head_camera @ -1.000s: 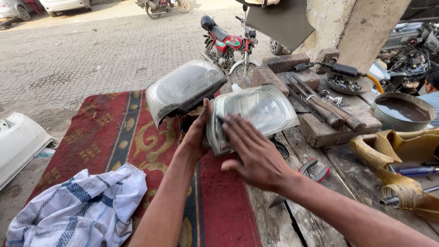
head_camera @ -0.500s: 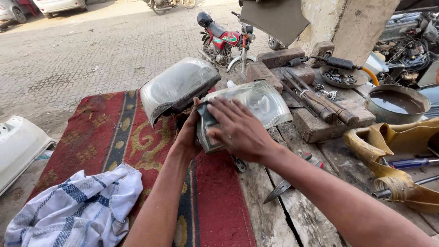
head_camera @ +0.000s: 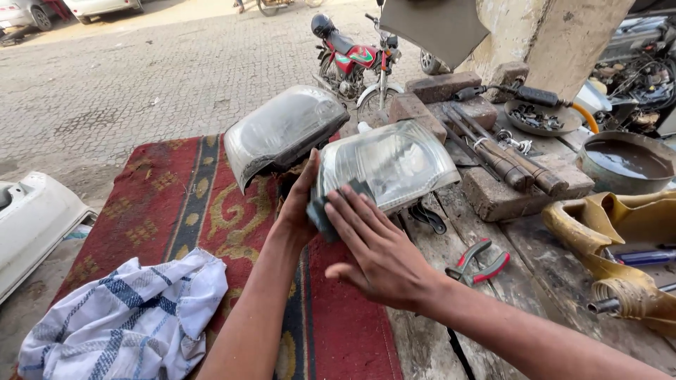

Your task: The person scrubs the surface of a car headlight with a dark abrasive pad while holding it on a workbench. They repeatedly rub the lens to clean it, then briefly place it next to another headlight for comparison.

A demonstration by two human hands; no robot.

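A clear car headlight (head_camera: 394, 160) stands tilted on the wooden bench, its lens facing me. My left hand (head_camera: 299, 204) grips its left edge and steadies it. My right hand (head_camera: 377, 246) lies flat with fingers spread, pressing a small dark pad (head_camera: 320, 214) against the lower left of the lens. A second, cloudier headlight (head_camera: 282, 130) rests just behind and to the left, on the red patterned rug (head_camera: 183, 211).
A blue-checked white cloth (head_camera: 130, 320) lies on the rug at the lower left. Red-handled pliers (head_camera: 479, 264), bricks (head_camera: 503, 193), wooden sticks, a metal bowl of dark liquid (head_camera: 623, 162) and a yellow container (head_camera: 620, 239) crowd the right. A red motorcycle (head_camera: 352, 60) stands behind.
My right hand has slid down and left across the lens, from its middle to its lower left corner. The left hand keeps hold of the headlight's edge.
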